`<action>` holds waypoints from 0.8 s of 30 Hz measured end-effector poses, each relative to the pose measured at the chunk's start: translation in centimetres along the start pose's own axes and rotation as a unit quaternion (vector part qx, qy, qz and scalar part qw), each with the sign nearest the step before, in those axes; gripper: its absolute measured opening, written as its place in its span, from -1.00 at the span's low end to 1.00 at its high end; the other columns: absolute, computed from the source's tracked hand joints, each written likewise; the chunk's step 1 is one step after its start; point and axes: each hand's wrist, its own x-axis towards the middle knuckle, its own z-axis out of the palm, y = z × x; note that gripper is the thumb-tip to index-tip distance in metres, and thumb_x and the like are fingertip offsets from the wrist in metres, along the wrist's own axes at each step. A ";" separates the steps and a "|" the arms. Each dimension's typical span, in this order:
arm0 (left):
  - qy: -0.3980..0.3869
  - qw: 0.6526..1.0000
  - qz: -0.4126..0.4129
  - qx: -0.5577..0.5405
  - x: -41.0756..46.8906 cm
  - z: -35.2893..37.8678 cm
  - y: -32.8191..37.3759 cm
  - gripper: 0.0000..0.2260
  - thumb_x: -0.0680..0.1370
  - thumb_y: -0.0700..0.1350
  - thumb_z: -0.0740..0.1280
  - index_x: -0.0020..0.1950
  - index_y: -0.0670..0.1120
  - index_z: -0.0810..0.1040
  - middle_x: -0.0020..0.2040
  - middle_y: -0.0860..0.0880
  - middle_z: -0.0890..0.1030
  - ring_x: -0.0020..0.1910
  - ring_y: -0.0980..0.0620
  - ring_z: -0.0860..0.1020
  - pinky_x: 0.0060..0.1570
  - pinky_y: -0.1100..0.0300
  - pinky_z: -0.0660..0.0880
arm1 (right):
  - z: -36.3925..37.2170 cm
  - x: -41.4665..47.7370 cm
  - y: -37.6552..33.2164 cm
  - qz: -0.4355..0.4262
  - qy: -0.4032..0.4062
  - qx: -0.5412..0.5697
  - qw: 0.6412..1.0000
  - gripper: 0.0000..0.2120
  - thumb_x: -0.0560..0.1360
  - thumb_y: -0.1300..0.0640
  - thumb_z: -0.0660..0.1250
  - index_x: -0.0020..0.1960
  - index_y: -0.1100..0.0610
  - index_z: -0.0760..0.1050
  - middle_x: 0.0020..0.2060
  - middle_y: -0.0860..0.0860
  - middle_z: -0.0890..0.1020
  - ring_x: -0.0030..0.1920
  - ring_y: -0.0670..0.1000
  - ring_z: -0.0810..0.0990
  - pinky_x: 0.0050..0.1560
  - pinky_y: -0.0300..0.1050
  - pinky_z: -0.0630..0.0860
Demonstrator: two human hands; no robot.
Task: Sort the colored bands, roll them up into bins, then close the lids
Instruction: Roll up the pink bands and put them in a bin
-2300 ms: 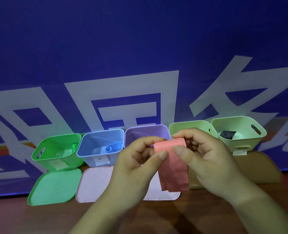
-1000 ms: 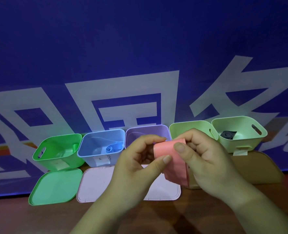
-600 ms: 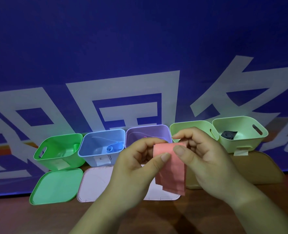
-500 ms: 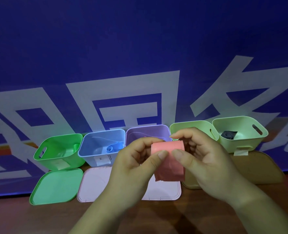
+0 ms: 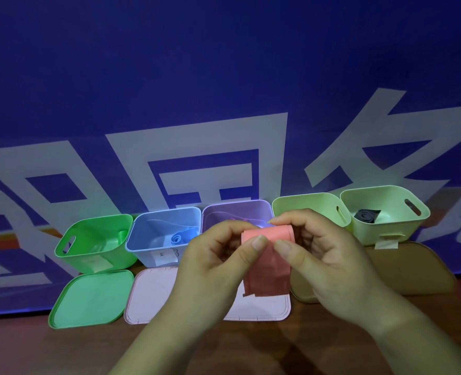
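Hands, left (image 5: 218, 255) and right (image 5: 329, 255), pinch pink band (image 5: 267, 261); roll axis crosswise, tail hanging down.

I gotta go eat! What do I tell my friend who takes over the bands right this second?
Left hand: pinches the pink band at its rolled top.
Right hand: pinches the same roll from the other side.
Pink band: partly rolled, tail hanging loose.
Done: rolls lie in the green bin and blue bin; a dark roll lies in the rightmost pale green bin.
Left: finish rolling, drop it in its bin, then close every bin. All lids, like the green lid, are off, lying in front.
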 end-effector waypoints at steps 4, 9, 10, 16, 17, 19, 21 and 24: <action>-0.006 1.000 -0.004 -0.008 0.1 -0.1 -0.2 -0.83 0.47 0.05 0.43 0.02 0.06 0.66 -0.07 0.03 0.70 -0.09 0.07 0.64 -0.15 0.29 0.55 | 0.2 0.0 0.2 0.010 0.005 0.022 1.000 -0.75 0.46 -0.13 0.36 0.12 -0.15 0.55 -0.05 -0.01 0.68 -0.02 0.10 0.64 0.04 0.21 0.57; -0.009 1.000 0.005 -0.020 0.0 -0.2 -0.7 -0.70 0.41 0.08 0.45 0.13 0.12 0.62 0.06 -0.02 0.68 0.05 -0.07 0.64 0.08 -0.05 0.59 | 0.3 0.2 0.1 0.020 0.000 0.032 0.999 -0.75 0.49 -0.14 0.33 0.09 -0.07 0.56 -0.13 0.06 0.68 -0.10 0.17 0.64 -0.02 0.24 0.57; -0.010 1.000 0.008 -0.018 0.0 -0.2 -0.7 -0.70 0.41 0.08 0.45 0.14 0.13 0.62 0.07 -0.02 0.68 0.06 -0.09 0.63 0.09 -0.10 0.59 | 0.3 0.2 0.1 0.024 0.000 0.033 0.999 -0.76 0.49 -0.14 0.31 0.08 -0.05 0.57 -0.17 0.07 0.68 -0.14 0.16 0.63 -0.06 0.21 0.58; -0.009 1.000 0.021 0.006 0.1 -0.2 -1.0 -0.69 0.42 0.05 0.46 0.16 0.15 0.60 0.11 -0.01 0.66 0.09 -0.12 0.62 0.09 -0.19 0.58 | 0.4 0.5 -0.2 0.036 0.006 0.018 0.999 -0.69 0.49 -0.17 0.26 0.00 0.04 0.57 -0.35 0.07 0.57 -0.32 0.08 0.50 -0.25 -0.01 0.49; -0.008 1.000 0.024 0.012 0.1 -0.3 -1.0 -0.69 0.42 0.06 0.46 0.16 0.15 0.60 0.11 0.00 0.66 0.10 -0.12 0.62 0.09 -0.17 0.58 | 0.4 0.5 -0.2 0.039 0.005 0.016 0.999 -0.68 0.49 -0.18 0.25 -0.02 0.05 0.57 -0.36 0.08 0.55 -0.32 0.08 0.49 -0.26 0.00 0.49; -0.008 0.999 0.029 0.025 0.1 -0.3 -1.1 -0.69 0.43 0.07 0.45 0.16 0.16 0.59 0.11 0.01 0.65 0.10 -0.11 0.62 0.10 -0.11 0.59 | 0.5 0.5 -0.3 0.048 0.005 0.012 0.999 -0.67 0.49 -0.20 0.24 -0.06 0.04 0.56 -0.38 0.07 0.54 -0.34 0.03 0.49 -0.28 0.00 0.51; -0.014 0.999 0.032 0.030 0.1 -0.4 -1.2 -0.71 0.44 0.08 0.43 0.16 0.17 0.58 0.11 0.03 0.66 0.10 -0.09 0.62 0.09 -0.06 0.59 | 0.5 0.6 -0.4 0.055 0.009 -0.002 0.998 -0.69 0.49 -0.21 0.25 -0.13 0.03 0.55 -0.41 -0.01 0.52 -0.37 -0.05 0.48 -0.30 -0.04 0.51; -0.015 0.999 0.034 0.039 0.1 -0.4 -1.2 -0.73 0.46 0.09 0.41 0.15 0.18 0.58 0.08 0.05 0.66 0.08 -0.08 0.62 0.07 0.03 0.58 | 0.5 0.7 -0.5 0.061 0.009 -0.009 0.998 -0.67 0.49 -0.22 0.25 -0.22 0.03 0.52 -0.45 -0.03 0.50 -0.40 -0.08 0.47 -0.32 -0.18 0.47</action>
